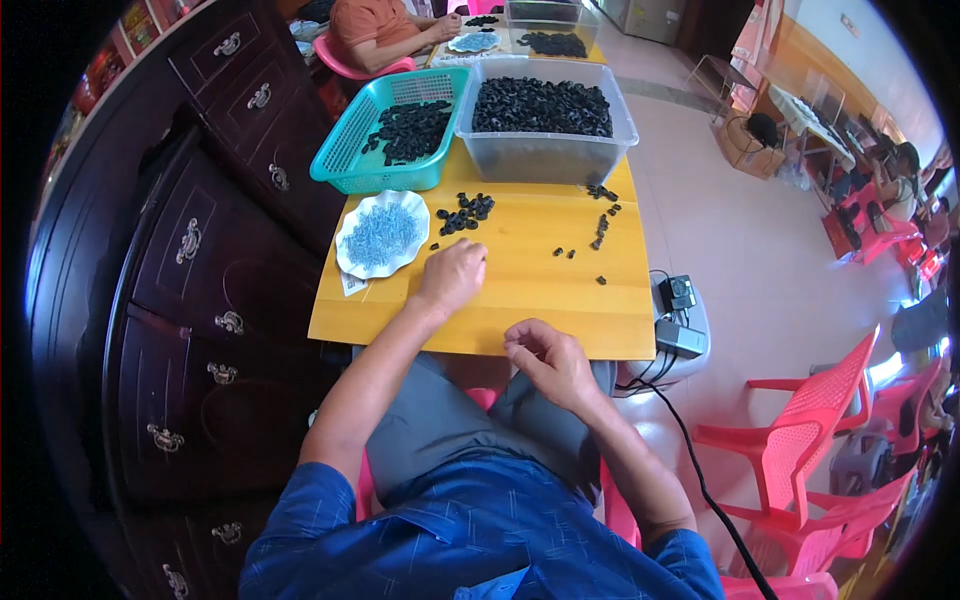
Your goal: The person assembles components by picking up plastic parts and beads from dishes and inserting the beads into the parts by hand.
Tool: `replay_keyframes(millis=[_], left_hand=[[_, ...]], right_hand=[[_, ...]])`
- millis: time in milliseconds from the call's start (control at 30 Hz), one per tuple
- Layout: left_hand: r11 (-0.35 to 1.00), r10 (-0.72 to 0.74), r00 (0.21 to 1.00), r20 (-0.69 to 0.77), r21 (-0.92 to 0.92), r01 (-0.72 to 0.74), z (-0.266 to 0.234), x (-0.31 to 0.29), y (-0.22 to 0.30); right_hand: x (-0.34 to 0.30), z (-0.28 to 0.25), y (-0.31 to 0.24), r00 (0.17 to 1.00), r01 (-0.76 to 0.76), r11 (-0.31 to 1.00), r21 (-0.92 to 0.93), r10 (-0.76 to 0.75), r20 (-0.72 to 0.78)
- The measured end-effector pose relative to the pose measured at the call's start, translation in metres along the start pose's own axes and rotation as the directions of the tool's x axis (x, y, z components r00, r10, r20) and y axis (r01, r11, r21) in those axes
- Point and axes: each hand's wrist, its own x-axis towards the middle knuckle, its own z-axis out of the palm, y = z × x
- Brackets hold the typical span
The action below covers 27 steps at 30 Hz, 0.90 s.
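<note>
My left hand (455,275) is over the yellow table (400,310), its fingers curled closed, just in front of a loose pile of small black parts (466,214). Whatever it may hold is hidden. At the table's front edge, my right hand (552,362) has its thumb and fingers bent together; anything between them is too small to make out. Left of the pile, a white wavy-rimmed plate (349,262) bears many thin, clear bluish pieces (382,234). More black parts (601,233) lie scattered along the table's right side.
A green perforated basket (340,160) and a clear plastic bin (545,152), both with black parts, stand at the far end. Dark wooden drawers (215,240) flank the left. Another person (375,35) sits beyond. Pink chairs (800,440) and a black cable (690,450) are on the right.
</note>
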Motion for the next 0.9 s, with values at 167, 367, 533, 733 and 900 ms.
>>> replay_keyframes(millis=[167,367,533,733,900], left_hand=[[0.823,-0.060,0.995,0.074,-0.560,0.091,0.003,-0.032,0.051],[0.407,-0.039,0.981,0.190,-0.894,0.189,-0.008,-0.057,0.102],[0.405,0.001,0.960,0.279,-0.878,0.255,-0.018,-0.050,0.117],[0.550,-0.019,0.948,0.318,-0.788,0.275,-0.008,-0.007,0.096],[0.932,0.024,0.999,-0.029,-0.361,-0.033,0.027,0.066,0.067]], right_hand=[[-0.018,-0.006,0.019,0.965,0.003,0.996,-0.090,-0.027,-0.260],[-0.021,-0.001,0.032,0.946,0.171,0.935,0.312,-0.068,-0.316],[-0.024,-0.009,0.028,0.913,0.240,0.935,0.261,-0.126,-0.387],[-0.026,-0.016,0.020,0.903,0.198,0.962,0.189,-0.105,-0.416],[-0.032,-0.013,0.014,0.959,0.109,0.976,0.188,-0.053,-0.280]])
